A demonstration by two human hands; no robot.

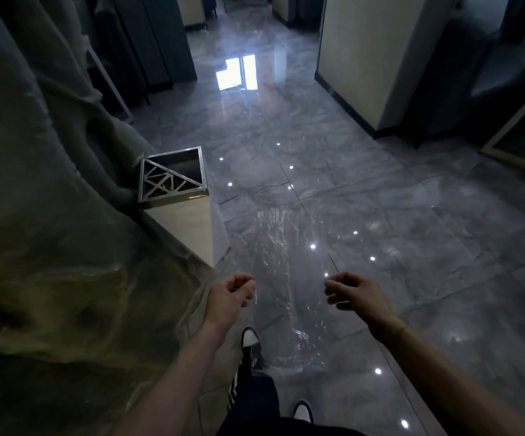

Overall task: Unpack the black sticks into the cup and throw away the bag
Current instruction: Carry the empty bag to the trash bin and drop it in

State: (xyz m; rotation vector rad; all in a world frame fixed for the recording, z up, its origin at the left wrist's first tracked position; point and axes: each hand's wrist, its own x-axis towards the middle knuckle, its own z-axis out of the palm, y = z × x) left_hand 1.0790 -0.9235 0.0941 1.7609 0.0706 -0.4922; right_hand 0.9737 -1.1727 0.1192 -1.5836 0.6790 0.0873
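Note:
A clear plastic bag (286, 262) is stretched flat between my two hands, low in the centre of the view above the shiny floor. My left hand (231, 294) pinches its left edge and my right hand (352, 291) pinches its right edge. A thin dark line (332, 263) shows at the bag's right side just above my right hand; I cannot tell whether it is a stick. A square bin (173, 196) with a metal lattice top stands ahead to the left of my left hand. No cup is in view.
A draped, rock-like mass (50, 215) fills the left side, right against the bin. Glossy grey floor tiles (380, 199) stretch ahead. A cream pillar (368, 58) stands at the right and dark furniture at the back left. My shoes (250, 338) show below.

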